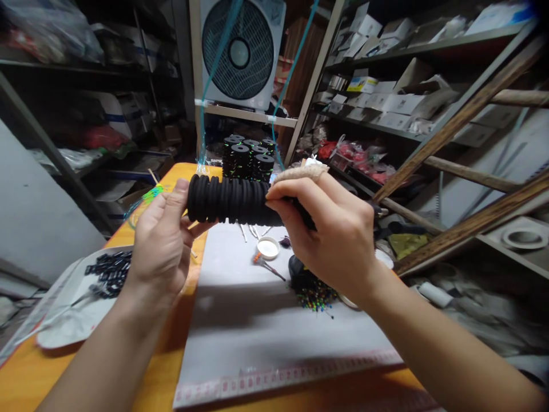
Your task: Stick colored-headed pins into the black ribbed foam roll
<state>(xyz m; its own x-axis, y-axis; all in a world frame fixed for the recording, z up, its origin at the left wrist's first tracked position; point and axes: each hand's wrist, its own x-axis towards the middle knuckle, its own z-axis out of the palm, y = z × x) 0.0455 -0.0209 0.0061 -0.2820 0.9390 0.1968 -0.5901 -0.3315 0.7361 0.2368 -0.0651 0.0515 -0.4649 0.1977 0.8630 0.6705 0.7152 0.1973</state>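
Note:
Both hands hold a horizontal row of black foam discs [231, 200] pressed together like a ribbed roll above the table. My left hand [163, 240] pushes against its left end with thumb up and fingers curled. My right hand [330, 229] wraps over the right end; its index finger wears a beige bandage. Behind the roll stand stacks of black spools [246, 157] wound with line.
A grey mat [257, 326] lies on the orange table [26, 377]. On the mat sit a white cap [268, 247], a pile of coloured pins [316, 297] and a small tool. A white tray [72, 320] with small black pieces is at left. Shelves with boxes surround; a fan [242, 51] stands behind.

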